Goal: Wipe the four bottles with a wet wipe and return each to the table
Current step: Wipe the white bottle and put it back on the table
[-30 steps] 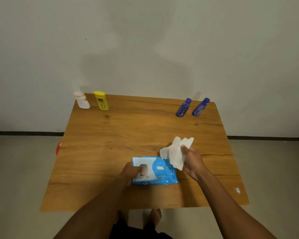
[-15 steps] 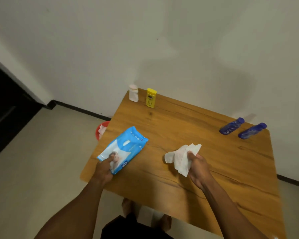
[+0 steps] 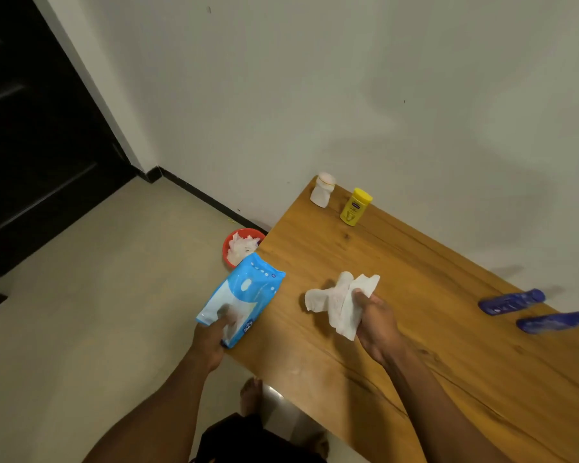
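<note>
Head view shows the right hand gripping a crumpled wet wipe over the surface, the left hand holding the blue wipe pack at its left edge. Two blue bottles lie on their sides to the right, nearer the right hand; white bottle and yellow bottle stand at the far corner. A red bowl on the floor holds used wipes.
</note>
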Action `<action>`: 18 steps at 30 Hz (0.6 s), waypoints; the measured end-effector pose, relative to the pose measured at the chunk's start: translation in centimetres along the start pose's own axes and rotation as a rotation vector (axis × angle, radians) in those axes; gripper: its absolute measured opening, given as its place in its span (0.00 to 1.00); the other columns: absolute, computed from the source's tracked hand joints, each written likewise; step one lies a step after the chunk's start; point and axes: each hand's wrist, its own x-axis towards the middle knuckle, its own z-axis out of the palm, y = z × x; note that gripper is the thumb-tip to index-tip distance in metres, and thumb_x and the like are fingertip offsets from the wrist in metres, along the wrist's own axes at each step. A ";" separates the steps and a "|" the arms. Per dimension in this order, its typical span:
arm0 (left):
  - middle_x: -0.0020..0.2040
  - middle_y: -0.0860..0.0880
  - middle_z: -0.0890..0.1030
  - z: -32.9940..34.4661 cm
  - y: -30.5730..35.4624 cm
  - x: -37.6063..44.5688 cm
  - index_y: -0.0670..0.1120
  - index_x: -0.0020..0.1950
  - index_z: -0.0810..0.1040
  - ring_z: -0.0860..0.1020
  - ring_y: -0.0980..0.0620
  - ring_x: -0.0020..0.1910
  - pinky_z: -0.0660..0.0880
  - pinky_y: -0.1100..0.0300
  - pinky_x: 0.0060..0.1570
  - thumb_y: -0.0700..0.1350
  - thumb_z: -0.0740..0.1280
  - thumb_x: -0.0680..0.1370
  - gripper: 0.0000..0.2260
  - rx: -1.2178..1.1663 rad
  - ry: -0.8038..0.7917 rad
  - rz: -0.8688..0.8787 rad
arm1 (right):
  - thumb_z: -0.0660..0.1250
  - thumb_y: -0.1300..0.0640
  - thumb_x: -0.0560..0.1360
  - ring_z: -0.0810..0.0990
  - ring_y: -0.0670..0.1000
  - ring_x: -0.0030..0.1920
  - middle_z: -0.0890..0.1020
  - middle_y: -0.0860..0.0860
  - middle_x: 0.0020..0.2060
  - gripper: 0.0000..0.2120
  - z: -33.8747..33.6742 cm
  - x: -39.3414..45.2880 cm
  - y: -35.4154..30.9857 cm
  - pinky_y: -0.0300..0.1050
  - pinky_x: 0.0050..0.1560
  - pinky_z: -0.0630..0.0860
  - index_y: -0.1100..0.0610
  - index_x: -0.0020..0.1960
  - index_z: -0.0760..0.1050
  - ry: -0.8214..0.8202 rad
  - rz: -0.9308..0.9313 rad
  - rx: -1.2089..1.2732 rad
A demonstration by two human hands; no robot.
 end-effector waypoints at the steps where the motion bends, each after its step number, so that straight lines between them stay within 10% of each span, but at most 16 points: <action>1: 0.54 0.43 0.83 0.0 -0.1 0.0 0.47 0.62 0.78 0.83 0.45 0.49 0.83 0.52 0.37 0.40 0.74 0.75 0.16 0.093 -0.006 -0.019 | 0.60 0.60 0.81 0.83 0.58 0.53 0.84 0.59 0.51 0.12 0.3 0.0 0.1 0.57 0.60 0.77 0.66 0.60 0.76 0.008 0.007 -0.013; 6: 0.58 0.42 0.82 -0.6 0.3 0.8 0.47 0.66 0.74 0.82 0.44 0.53 0.82 0.55 0.37 0.43 0.78 0.71 0.25 0.257 0.044 -0.098 | 0.58 0.59 0.83 0.84 0.56 0.54 0.85 0.56 0.51 0.10 1.6 -0.1 0.1 0.57 0.59 0.78 0.60 0.57 0.77 0.026 0.009 -0.049; 18: 0.35 0.50 0.83 -3.1 1.5 0.2 0.49 0.46 0.81 0.79 0.54 0.30 0.67 0.67 0.30 0.49 0.68 0.74 0.06 1.051 -0.082 -0.410 | 0.60 0.53 0.82 0.82 0.58 0.56 0.83 0.57 0.55 0.13 2.7 -0.9 1.8 0.55 0.55 0.79 0.61 0.61 0.74 0.140 0.071 0.169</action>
